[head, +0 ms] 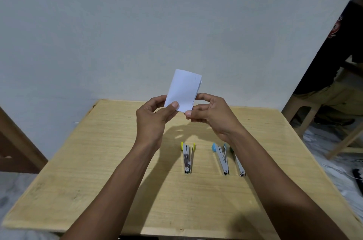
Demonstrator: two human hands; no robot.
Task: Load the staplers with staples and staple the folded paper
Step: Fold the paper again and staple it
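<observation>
A wooden table (98,180) is filling the foreground, with a person's two bare forearms reaching out over it. A yellow-tipped stapler (187,158) is lying on the table, its metal arms splayed in a narrow V. Just to the right of the yellow-tipped stapler, a blue-tipped stapler (222,159) is lying splayed the same way. Farther right again, a green-tipped stapler (239,165) is lying partly hidden under the right forearm.

Beyond the yellow-tipped stapler and raised above it, the left hand (152,117) is pinching the lower left corner of the folded paper (183,89) between thumb and fingers. The right hand (213,114) is pinching the paper's lower right edge between thumb and forefinger. The white paper is standing upright in the air, clear of the table, and is showing a short thin mark near its upper right corner.

Farther back, a pale wall (137,23) is rising behind the table. Far to the right of the yellow-tipped stapler, a second person (337,74) in dark clothing is sitting on a wooden stool (300,110).
</observation>
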